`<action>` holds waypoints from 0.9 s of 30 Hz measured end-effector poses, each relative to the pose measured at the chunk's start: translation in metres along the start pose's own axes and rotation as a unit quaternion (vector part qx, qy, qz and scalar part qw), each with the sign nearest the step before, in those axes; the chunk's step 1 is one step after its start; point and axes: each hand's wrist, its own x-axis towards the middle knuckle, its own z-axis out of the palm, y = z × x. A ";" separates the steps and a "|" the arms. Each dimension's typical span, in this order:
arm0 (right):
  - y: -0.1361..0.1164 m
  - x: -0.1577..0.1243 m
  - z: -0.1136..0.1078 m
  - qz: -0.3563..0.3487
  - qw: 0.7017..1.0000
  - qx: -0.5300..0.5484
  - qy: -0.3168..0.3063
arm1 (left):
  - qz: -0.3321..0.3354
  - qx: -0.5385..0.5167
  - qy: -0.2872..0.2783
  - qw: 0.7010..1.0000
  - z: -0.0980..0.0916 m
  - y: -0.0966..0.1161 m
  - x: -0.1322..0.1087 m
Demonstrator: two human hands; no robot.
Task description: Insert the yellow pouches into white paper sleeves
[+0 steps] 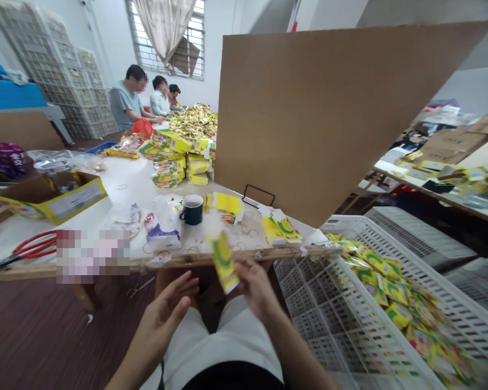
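Observation:
My right hand point(257, 287) grips a yellow and green printed packet point(223, 261) by its right edge, above my lap; the packet is a little blurred. To its left my left hand point(171, 304) is held up with fingers apart and nothing in it. On the table edge before me, to the right, lie a few flat yellow cartons point(280, 227). A bundle of yellow cartons point(226, 207) rests beside a dark blue mug point(192, 210).
A white plastic crate point(390, 238) with many yellow packets stands at my right. A large cardboard sheet point(309, 119) rises behind the table. Red-handled scissors point(36, 246), a tissue pack point(164, 233) and an open carton point(52, 200) lie left. Several people sit at the far side.

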 end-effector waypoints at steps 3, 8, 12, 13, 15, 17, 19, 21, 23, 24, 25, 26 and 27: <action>0.016 -0.044 0.051 0.087 0.981 0.089 -0.152 | -0.025 -0.141 0.026 0.989 0.000 0.005 -0.002; 0.022 -0.057 0.065 0.139 0.952 0.154 -0.225 | -0.066 -0.285 0.001 0.956 0.001 0.019 -0.006; 0.027 -0.052 0.061 0.132 0.954 0.140 -0.230 | -0.095 -0.340 -0.007 0.936 0.002 0.026 -0.008; 0.027 -0.052 0.061 0.122 0.956 0.132 -0.232 | -0.108 -0.350 -0.010 0.931 0.002 0.027 -0.008; 0.026 -0.051 0.060 0.062 0.971 0.088 -0.212 | -0.145 -0.371 -0.011 0.917 0.000 0.028 -0.009; 0.019 -0.049 0.057 -0.064 0.988 -0.003 -0.138 | -0.188 -0.391 -0.010 0.901 -0.001 0.030 -0.009; 0.009 -0.047 0.054 -0.209 0.969 -0.109 -0.078 | -0.223 -0.395 -0.016 0.891 -0.001 0.031 -0.010; -0.001 -0.044 0.052 -0.292 0.935 -0.178 -0.097 | -0.234 -0.383 -0.019 0.893 -0.001 0.033 -0.011; -0.007 -0.042 0.052 -0.287 0.925 -0.181 -0.173 | -0.228 -0.361 -0.015 0.904 0.000 0.033 -0.011; -0.008 -0.041 0.052 -0.264 0.929 -0.162 -0.203 | -0.223 -0.350 -0.010 0.910 -0.001 0.034 -0.011; -0.009 -0.040 0.053 -0.244 0.934 -0.143 -0.218 | -0.218 -0.341 -0.006 0.914 -0.002 0.034 -0.011; -0.009 -0.040 0.054 -0.237 0.937 -0.131 -0.220 | -0.217 -0.336 -0.005 0.917 -0.003 0.034 -0.011; -0.009 -0.039 0.055 -0.244 0.938 -0.129 -0.211 | -0.218 -0.333 -0.005 0.917 -0.005 0.034 -0.011</action>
